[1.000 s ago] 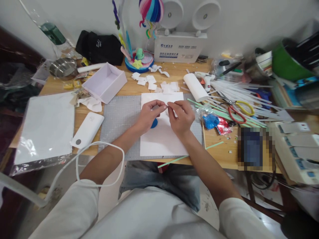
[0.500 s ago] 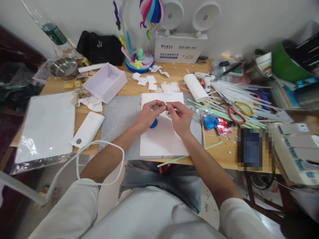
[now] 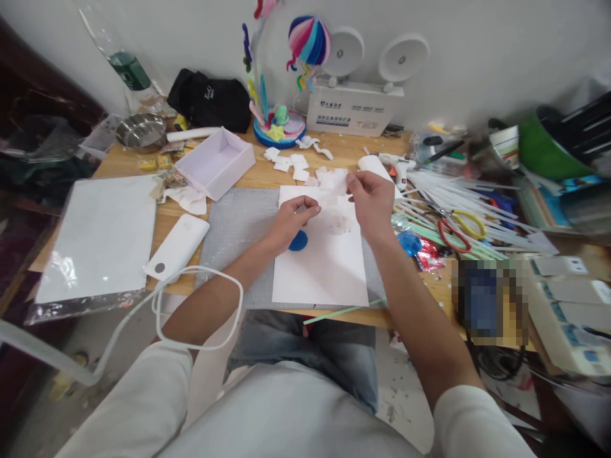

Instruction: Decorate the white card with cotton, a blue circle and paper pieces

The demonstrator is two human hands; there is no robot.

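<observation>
My left hand (image 3: 293, 224) hovers over a white sheet of paper (image 3: 319, 273), thumb and fingers pinched together; whatever sits between them is too small to make out. Just below it lies a round blue piece (image 3: 299, 241) on the sheet. My right hand (image 3: 375, 198) is at the sheet's upper right, its fingertips also pinched, beside thin white scraps (image 3: 329, 180). What that pinch holds, if anything, cannot be told. Small brownish specks (image 3: 340, 224) show on the paper between the hands. Under the sheet is a grey cutting mat (image 3: 238, 222).
A lilac box (image 3: 214, 162), a white power bank (image 3: 177, 247) and a bagged white sheet (image 3: 98, 235) stand to the left. Scissors (image 3: 456, 230), white sticks (image 3: 458, 191) and a glue gun (image 3: 401, 166) lie right. A colourful balloon model (image 3: 279, 130) stands behind. A white cable (image 3: 238, 312) loops over my left forearm.
My hands, earlier together at the fingertips, are now apart. The right has moved up and right toward the white scraps; the left stays near the blue piece. The view has shifted slightly.
</observation>
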